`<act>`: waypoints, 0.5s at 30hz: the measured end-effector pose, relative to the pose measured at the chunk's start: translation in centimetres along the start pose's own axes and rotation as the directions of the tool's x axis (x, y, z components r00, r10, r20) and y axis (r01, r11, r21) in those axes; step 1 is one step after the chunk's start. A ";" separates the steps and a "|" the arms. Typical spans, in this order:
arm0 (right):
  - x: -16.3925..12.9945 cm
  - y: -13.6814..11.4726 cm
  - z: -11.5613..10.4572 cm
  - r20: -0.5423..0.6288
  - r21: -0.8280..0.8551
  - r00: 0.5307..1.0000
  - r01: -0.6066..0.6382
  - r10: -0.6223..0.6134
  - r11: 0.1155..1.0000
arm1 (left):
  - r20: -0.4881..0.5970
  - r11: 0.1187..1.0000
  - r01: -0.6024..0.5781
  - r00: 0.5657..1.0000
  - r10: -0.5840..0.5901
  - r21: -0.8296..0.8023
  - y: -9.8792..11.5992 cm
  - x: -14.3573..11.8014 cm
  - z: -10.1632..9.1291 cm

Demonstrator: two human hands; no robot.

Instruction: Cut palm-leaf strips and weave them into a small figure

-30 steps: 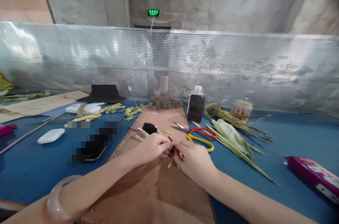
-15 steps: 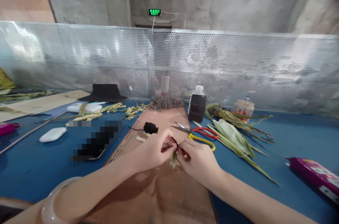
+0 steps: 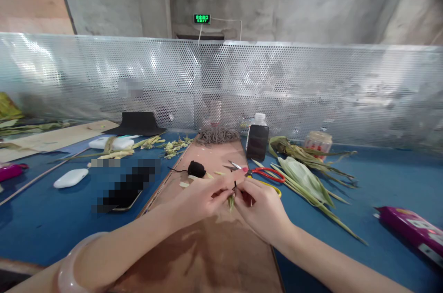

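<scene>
Vs the earlier frames: both hands moved slightly up and right over the brown board [image 3: 214, 242], closer to the scissors; the green strip sits higher too. Everything else on the desk is unmoved.

Left hand [image 3: 202, 198]: fingers pressed together, pinching the top of a short green leaf strip [image 3: 230, 200]. Right hand [image 3: 261, 210]: also pinching, fingertips meeting the left's at the strip, with a dark thread [image 3: 235, 185] sticking up between them. Can't tell exactly which fingers hold the thread. The strip hangs just above the board, between the two hands. A pale bangle [image 3: 71, 265] sits on the left wrist.

Counts:
- 1 pair of scissors [image 3: 266, 174], red and yellow handles, partly behind the right hand
- 1 black thread ball [image 3: 196, 169] on the board, its tail trailing left
- 1 dark bottle [image 3: 256, 138] with a white cap
- 1 small jar [image 3: 315, 141]
- 1 bundle of green leaves [image 3: 304, 175] to the right of the scissors
- 2 white cases [image 3: 71, 177]
- 1 magenta pack [image 3: 410, 228] far right
- 1 pile of dark cord [image 3: 217, 135] at the board's far end

Surface: blue desk [image 3: 380, 182], board laid down the middle, leaf trimmings scattered on the left. A perforated metal screen [image 3: 311, 85] runs along the back edge. Room: bare concrete wall, green exit sign [image 3: 201, 19].
</scene>
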State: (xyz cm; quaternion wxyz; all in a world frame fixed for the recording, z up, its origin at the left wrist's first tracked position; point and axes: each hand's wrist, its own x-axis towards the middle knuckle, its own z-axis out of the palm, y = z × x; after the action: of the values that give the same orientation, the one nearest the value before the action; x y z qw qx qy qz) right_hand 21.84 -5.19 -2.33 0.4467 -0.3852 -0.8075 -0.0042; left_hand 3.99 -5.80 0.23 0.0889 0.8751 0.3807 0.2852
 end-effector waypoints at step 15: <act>0.1 0.3 -0.2 -0.045 -0.064 0.990 0.134 -0.137 0.989 | -0.107 0.999 0.031 0.994 -0.032 -0.007 -0.6 0.0 0.3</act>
State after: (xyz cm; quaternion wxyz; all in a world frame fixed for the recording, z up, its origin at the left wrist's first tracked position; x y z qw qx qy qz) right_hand 22.12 -5.02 -2.27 0.4533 -0.3427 -0.8200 -0.0685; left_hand 3.76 -5.34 -0.22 0.0751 0.8523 0.3978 0.3311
